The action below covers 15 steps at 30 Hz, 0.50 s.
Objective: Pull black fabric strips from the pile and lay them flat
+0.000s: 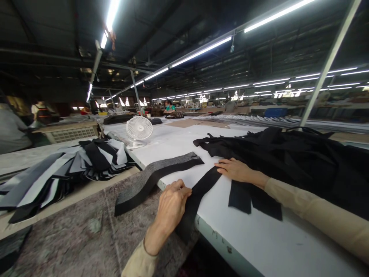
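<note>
A black fabric strip runs over the front edge of the white table, its near end hanging down. My left hand is closed, pinching the strip's left edge near the table edge. At the strip's far end, my right hand lies with fingers stretched out, their tips at the fabric. Left of these is a stack of grey-and-black strips, also draped over the edge. Beyond and right of my right hand spreads a large heap of black fabric pieces; two cut ends stick out below my right forearm.
A small white fan stands at the table's left edge. Fanned piles of black, grey and white strips lie on the left. A mottled brown surface is below the table edge. A slanted pole rises at right; people work farther back.
</note>
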Tool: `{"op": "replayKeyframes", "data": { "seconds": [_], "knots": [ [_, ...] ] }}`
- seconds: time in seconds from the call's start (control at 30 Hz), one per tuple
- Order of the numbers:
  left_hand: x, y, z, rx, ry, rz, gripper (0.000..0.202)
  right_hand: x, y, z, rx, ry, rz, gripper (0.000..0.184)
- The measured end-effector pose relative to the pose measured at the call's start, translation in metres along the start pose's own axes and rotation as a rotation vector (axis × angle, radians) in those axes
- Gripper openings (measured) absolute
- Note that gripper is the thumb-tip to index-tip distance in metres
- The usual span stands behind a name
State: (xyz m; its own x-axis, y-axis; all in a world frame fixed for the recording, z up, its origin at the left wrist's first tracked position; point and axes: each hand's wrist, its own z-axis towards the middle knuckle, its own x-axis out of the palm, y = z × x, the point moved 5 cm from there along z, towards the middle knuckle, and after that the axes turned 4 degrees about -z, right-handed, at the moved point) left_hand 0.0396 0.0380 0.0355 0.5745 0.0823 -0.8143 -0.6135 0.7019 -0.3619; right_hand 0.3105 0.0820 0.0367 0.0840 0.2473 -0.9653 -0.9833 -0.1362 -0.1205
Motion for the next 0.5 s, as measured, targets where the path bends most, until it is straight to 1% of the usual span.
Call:
{"op": "replayKeyframes", "data": {
  "seconds": [0.07,0.1,0.17,0.23,0.3,0.37,0.43,0.5],
  "knots": [
    [-0.006,0.007,-0.005,-0.007,0.010,-0.046,0.028,0.000,-0.002,0.001,0.011,-0.019,0.050,0.039],
    [-0.010,0.012,-0.007,-0.007,0.017,-0.066,0.027,-0.001,0.000,0.002,-0.005,-0.025,0.070,0.037],
    [-0.017,0.022,-0.011,0.002,0.033,-0.083,0.027,-0.003,0.008,0.001,-0.071,-0.025,0.100,0.029],
    [-0.023,0.031,-0.012,0.020,0.046,-0.073,0.027,-0.012,0.023,-0.001,-0.158,-0.059,0.093,0.025],
    [-0.027,0.037,-0.009,0.036,0.041,-0.046,0.027,-0.031,0.039,-0.005,-0.222,-0.186,0.026,0.029],
    [-0.026,0.039,-0.002,0.050,0.012,-0.028,0.028,-0.058,0.049,-0.009,-0.245,-0.362,-0.063,0.035],
    [-0.021,0.034,0.009,0.068,-0.012,-0.026,0.027,-0.085,0.049,-0.014,-0.210,-0.501,-0.136,0.039],
    [-0.010,0.023,0.024,0.083,-0.014,-0.027,0.026,-0.109,0.041,-0.017,-0.106,-0.589,-0.189,0.039]
  ]
}}
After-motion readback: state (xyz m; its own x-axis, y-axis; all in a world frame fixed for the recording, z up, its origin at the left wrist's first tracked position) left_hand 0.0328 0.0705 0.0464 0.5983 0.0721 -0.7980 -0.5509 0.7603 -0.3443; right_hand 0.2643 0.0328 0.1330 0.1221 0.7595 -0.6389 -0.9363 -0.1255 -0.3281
